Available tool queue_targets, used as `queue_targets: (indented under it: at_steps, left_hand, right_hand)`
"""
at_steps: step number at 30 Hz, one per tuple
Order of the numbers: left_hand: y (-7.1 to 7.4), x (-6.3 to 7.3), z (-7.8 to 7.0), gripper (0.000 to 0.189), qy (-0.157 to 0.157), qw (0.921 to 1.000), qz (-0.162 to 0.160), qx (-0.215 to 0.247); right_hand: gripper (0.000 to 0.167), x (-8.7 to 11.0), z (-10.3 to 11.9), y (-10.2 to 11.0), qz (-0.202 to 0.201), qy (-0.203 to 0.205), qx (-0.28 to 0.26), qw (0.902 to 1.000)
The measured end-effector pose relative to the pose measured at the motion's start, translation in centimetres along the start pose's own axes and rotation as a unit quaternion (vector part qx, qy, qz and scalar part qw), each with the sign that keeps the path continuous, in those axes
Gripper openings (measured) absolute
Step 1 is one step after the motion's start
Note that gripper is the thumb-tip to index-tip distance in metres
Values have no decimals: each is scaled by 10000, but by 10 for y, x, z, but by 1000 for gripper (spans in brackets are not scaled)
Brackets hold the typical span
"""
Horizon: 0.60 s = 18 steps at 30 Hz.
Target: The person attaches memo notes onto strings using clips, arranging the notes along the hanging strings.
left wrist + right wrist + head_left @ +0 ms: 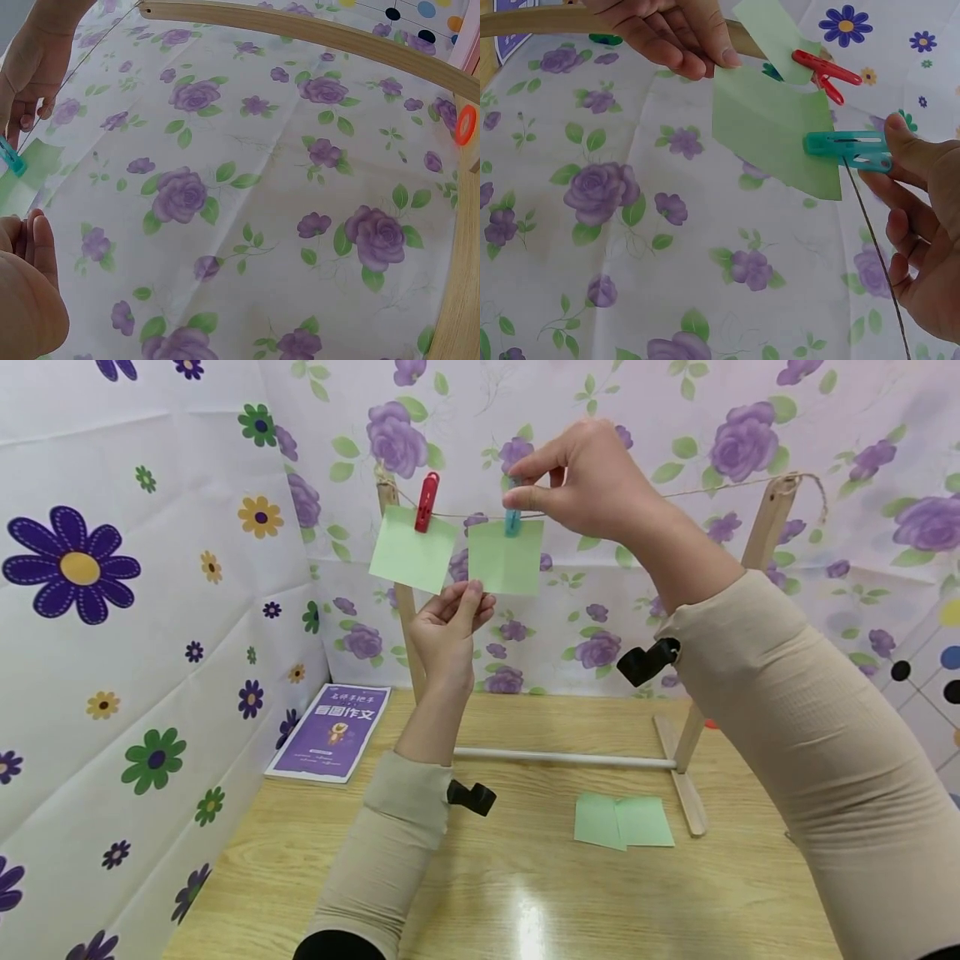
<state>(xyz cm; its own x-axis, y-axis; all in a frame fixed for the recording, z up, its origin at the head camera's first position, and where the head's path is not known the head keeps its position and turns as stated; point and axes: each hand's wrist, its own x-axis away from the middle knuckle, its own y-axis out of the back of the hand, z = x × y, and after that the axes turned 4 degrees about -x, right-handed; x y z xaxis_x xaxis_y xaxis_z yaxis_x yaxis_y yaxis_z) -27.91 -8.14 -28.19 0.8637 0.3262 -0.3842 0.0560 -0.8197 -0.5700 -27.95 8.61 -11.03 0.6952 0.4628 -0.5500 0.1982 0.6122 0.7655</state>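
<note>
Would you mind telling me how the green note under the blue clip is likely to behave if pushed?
The green note is probably light and floppy, as it looks like thin paper with a curved edge in the right wrist view. Without the left hand pinching its lower corner, it may swing, since the blue clip holds only its top edge.

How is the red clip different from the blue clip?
The red clip is red, while the blue clip is a greeny blue.
In the head view, the red clip leans to one side, but the blue clip is nearly straight up and down.
No hand touches the red clip, while the right hand pinches the blue clip.
Both clips grip a light green paper by its upper edge, at the string.
</note>
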Motion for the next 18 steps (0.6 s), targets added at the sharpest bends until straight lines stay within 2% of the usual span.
queue_targets:
  at_steps: [11, 15, 18]
  left_hand:
    - [1, 0, 2, 17, -1, 10000, 68, -16]
    - [2, 1, 2, 15, 40, 10000, 67, -22]
    - [3, 2, 3, 13, 99, 9999, 109, -33]
  right_hand:
    - [44, 3, -2, 3, 255, -117, 128, 9995]
    - [51, 5, -3, 1, -63, -142, 4, 9999]
    - [45, 8, -5, -1, -611, 252, -156, 9977]
